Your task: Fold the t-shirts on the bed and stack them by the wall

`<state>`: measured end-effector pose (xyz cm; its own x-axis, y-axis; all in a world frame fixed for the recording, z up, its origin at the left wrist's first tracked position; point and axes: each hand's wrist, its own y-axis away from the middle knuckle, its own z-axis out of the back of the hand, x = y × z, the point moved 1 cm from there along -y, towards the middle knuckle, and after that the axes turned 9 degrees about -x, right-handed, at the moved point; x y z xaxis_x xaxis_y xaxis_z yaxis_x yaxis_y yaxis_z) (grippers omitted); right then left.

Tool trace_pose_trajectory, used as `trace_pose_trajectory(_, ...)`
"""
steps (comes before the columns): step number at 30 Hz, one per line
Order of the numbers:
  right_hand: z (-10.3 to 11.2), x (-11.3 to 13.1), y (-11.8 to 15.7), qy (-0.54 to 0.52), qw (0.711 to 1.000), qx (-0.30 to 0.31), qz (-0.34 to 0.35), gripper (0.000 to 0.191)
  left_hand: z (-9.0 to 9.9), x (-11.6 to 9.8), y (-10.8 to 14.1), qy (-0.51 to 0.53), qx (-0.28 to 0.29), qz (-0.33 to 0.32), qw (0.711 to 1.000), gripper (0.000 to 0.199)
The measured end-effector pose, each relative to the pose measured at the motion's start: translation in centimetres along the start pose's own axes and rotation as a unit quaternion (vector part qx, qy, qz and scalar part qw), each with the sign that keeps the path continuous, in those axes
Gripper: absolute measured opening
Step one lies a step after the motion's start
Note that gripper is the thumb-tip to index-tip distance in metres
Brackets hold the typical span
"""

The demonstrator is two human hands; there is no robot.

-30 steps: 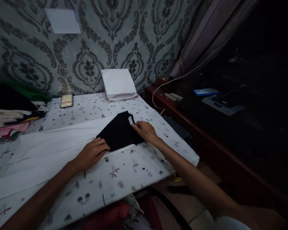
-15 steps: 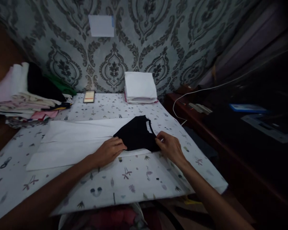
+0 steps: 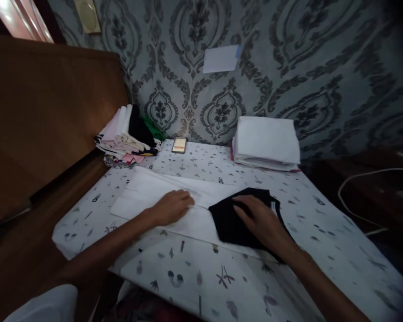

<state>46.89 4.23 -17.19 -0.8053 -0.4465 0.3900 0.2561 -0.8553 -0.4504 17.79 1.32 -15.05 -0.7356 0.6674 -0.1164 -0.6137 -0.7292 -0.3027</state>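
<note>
A folded black-and-white garment (image 3: pixel 201 223) lies lengthwise across the patterned cloth. Its black part (image 3: pixel 230 223) has the neck opening and a small pale label at the right; the white part stretches left. My left hand (image 3: pixel 173 208) rests on the white part, fingers loosely bent over the fabric and gripping nothing that I can see. Over the black part lies my right hand (image 3: pixel 263 221), its thumb apart from the fingers, partly covering the cloth near the neck.
A stack of folded clothes (image 3: pixel 127 138) stands at the back left beside a wooden panel (image 3: pixel 53 116). A small framed card (image 3: pixel 179 145) is near the wall. White folded cloths (image 3: pixel 267 141) are piled at the back right. A white cable (image 3: pixel 344 197) curves at the right.
My view has turned left. My left hand has shifted from the black part's lower edge onto the white part. My right hand has let go of the neck-side edge and moved onto the black fabric.
</note>
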Motion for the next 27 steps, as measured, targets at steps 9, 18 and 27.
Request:
trace_pose_trajectory(9,-9.5,6.2,-6.7,0.004,0.979,0.18,0.094,0.054,3.8,9.7,8.0,-0.218,0.042,0.189,0.957,0.023)
trace_pose_trajectory(18,-11.1,6.6,-7.5,0.072,0.977,0.19,0.064,0.059,6.0,9.5,9.9,-0.255,0.035,0.208,0.944,0.022)
trace_pose_trajectory(27,-10.9,8.2,-7.0,0.067,0.98,0.158,0.097,0.063,4.3,8.1,7.6,0.011,-0.016,0.204,0.979,0.046)
